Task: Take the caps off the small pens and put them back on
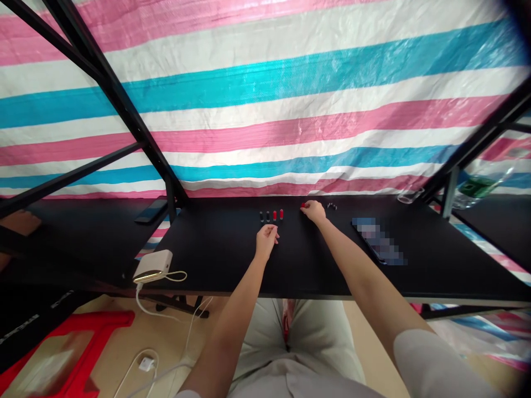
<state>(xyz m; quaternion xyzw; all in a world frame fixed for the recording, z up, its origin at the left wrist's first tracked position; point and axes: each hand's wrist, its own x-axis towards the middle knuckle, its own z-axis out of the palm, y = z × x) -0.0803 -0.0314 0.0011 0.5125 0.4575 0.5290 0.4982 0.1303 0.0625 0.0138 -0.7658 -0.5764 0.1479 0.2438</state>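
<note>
On the black table [215, 260] several small upright cylindrical pieces stand in a short row: black pieces [264, 216] on the left, red pieces [278, 215] on the right. Just in front of this row is my left hand [266, 242], its fingers curled and thumb pressed to them; whatever is between the fingertips is too small to make out. Farther right, my right hand [314, 211] pinches a small red piece [303, 205] by the table's back part. Beyond that hand lies a little group of small dark and light pieces [332, 206].
A phone [375, 240] lies right of my right forearm. At the left edge sits a white power bank [153, 266] with a cable. Black metal posts [170, 188] flank the table, before a striped sheet [290, 121]. Another person's hand [22, 222] shows far left.
</note>
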